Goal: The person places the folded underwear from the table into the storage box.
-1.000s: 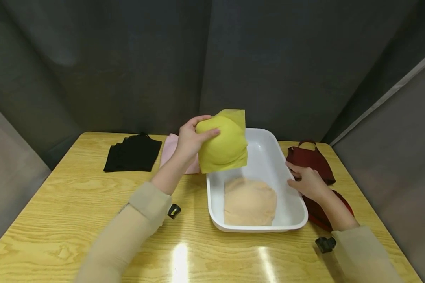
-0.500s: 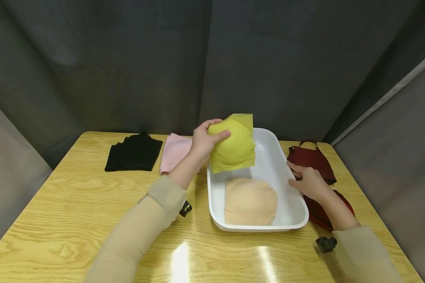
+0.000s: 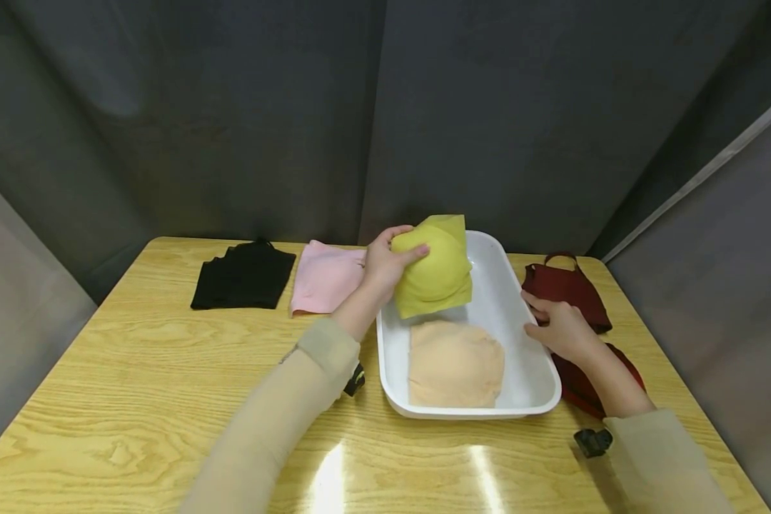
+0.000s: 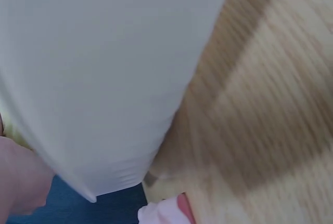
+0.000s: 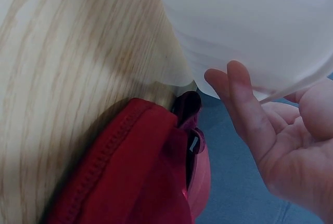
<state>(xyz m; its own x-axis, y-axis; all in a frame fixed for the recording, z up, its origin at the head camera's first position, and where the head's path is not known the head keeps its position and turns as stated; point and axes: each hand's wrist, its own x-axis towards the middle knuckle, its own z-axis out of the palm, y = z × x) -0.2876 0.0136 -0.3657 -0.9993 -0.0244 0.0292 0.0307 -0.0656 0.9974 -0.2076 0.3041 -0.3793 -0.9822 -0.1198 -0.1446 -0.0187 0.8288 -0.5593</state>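
Note:
My left hand (image 3: pixel 385 263) grips a folded yellow bra (image 3: pixel 438 270) by its left side, thumb over the rounded cup. The yellow bra is held above the far left part of a white plastic basin (image 3: pixel 525 371). Flat at the basin's near end lies a folded beige bra (image 3: pixel 456 365). On the basin's right rim my right hand (image 3: pixel 565 332) pinches the edge; in the right wrist view its fingertips (image 5: pixel 239 76) lie along the outer wall. The left wrist view shows mostly the basin's outer wall (image 4: pixel 104 78), with part of the left hand (image 4: pixel 21 177) beyond the rim.
Left of the basin, a black folded garment (image 3: pixel 244 277) and a pink folded bra (image 3: pixel 329 277) lie on the wooden table (image 3: pixel 141 400). Dark red bras (image 3: pixel 565 289) lie to the right, one partly under the right forearm. Grey curtains (image 3: pixel 244 121) hang behind the table.
My left hand has carried the yellow bra to the right and slightly down, further over the basin, uncovering more of the pink bra. The right hand stays on the rim.

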